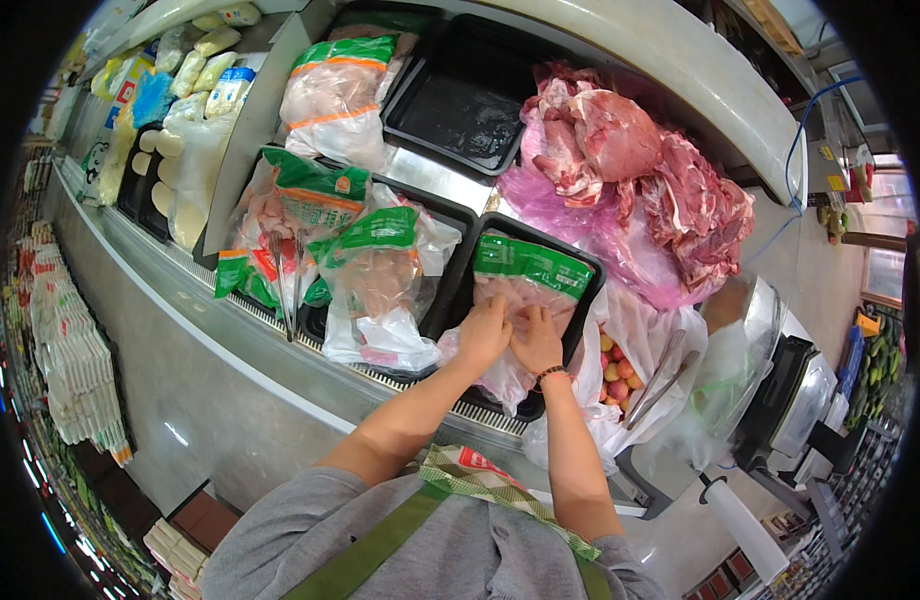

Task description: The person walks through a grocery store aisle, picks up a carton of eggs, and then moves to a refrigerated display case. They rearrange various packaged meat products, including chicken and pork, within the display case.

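My left hand [486, 327] and my right hand [536, 339] are side by side on a plastic bag of pale raw meat [531, 274] with a green printed band. This bag lies in a black tray [589, 300]. Both hands have bent fingers at the bag's near part; whether the fingertips pinch the film is hidden. A beaded bracelet [551, 372] circles my right wrist. Left of the hands, green-banded bags of meat [377, 262] fill another tray, and metal tongs [284, 285] rest on them. Clear and white plastic film bunches below my hands.
Large cuts of raw red meat [617, 142] lie on pink plastic at the back right. A black tray [460, 90] stands behind. To the right, a white bag holds round red-yellow fruit [616, 371], with metal tongs [662, 382] on it. A scale [786, 405] stands further right.
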`<move>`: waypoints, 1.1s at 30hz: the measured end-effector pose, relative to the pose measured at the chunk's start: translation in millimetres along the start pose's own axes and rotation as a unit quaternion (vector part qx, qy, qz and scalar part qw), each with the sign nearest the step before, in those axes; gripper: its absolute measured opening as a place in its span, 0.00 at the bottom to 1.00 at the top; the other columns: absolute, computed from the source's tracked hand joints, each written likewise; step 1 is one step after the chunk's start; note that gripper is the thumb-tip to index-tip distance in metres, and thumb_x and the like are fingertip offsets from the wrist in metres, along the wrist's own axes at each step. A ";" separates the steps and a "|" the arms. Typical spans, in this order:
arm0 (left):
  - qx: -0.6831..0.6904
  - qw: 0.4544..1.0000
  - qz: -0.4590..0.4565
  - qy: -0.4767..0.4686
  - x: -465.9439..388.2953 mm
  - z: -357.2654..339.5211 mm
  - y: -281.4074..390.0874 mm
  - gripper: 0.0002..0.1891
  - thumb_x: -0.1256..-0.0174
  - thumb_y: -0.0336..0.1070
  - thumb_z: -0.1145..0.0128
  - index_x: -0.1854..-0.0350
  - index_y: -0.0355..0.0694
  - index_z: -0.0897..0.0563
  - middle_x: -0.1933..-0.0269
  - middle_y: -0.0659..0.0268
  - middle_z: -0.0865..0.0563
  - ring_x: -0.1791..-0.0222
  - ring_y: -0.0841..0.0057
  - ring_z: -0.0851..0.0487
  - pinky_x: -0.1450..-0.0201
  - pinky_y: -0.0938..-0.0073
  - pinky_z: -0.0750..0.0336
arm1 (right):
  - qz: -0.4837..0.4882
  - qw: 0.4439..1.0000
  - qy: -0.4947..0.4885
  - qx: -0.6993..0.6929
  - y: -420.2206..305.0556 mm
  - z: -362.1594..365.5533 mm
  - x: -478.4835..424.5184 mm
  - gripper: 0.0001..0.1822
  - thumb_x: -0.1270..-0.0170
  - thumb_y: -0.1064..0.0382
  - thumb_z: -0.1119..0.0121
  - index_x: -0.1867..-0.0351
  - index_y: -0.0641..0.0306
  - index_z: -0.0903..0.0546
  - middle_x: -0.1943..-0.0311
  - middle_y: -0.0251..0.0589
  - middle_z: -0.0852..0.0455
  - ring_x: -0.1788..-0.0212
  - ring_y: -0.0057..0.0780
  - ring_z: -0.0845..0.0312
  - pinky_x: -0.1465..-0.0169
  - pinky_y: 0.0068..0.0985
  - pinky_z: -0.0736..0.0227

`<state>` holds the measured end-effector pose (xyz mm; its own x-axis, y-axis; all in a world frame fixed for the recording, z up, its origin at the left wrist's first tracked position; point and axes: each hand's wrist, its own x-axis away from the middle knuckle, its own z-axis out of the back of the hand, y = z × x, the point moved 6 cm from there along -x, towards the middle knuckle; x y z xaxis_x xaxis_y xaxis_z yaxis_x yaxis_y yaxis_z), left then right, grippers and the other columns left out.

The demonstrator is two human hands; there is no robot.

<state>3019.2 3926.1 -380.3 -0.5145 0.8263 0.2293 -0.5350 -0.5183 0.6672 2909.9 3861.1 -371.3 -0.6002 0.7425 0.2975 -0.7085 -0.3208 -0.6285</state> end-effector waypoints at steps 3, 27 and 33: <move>-0.037 0.999 -0.019 -0.007 -3.4 3.8 1.0 0.16 0.50 0.30 0.40 0.57 0.37 0.26 0.56 0.51 0.19 0.54 0.52 0.19 0.56 0.53 0.24 | -0.106 0.993 0.041 0.040 5.1 6.8 -3.7 0.19 0.45 0.57 0.37 0.55 0.61 0.27 0.53 0.48 0.22 0.55 0.51 0.19 0.58 0.43 0.22; -0.026 0.999 0.030 0.018 20.3 12.5 0.8 0.22 0.52 0.24 0.40 0.51 0.40 0.27 0.52 0.54 0.24 0.51 0.53 0.22 0.55 0.51 0.26 | -0.072 0.992 0.099 0.017 91.4 -5.1 -29.8 0.08 0.45 0.70 0.41 0.63 0.64 0.22 0.70 0.48 0.17 0.66 0.46 0.19 0.59 0.35 0.24; -0.008 0.999 0.044 -0.003 23.3 16.8 -19.4 0.21 0.51 0.23 0.42 0.52 0.40 0.28 0.53 0.53 0.25 0.55 0.48 0.21 0.56 0.48 0.26 | -0.106 0.993 0.037 -0.034 101.5 3.4 -40.4 0.08 0.40 0.68 0.43 0.58 0.61 0.21 0.67 0.47 0.13 0.63 0.45 0.15 0.57 0.35 0.22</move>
<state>3028.8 3959.2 -376.1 -0.5555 0.7792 0.2904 -0.4997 -0.5919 0.6325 2860.9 3796.5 -444.6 -0.4093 0.8307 0.3773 -0.7886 -0.1141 -0.6042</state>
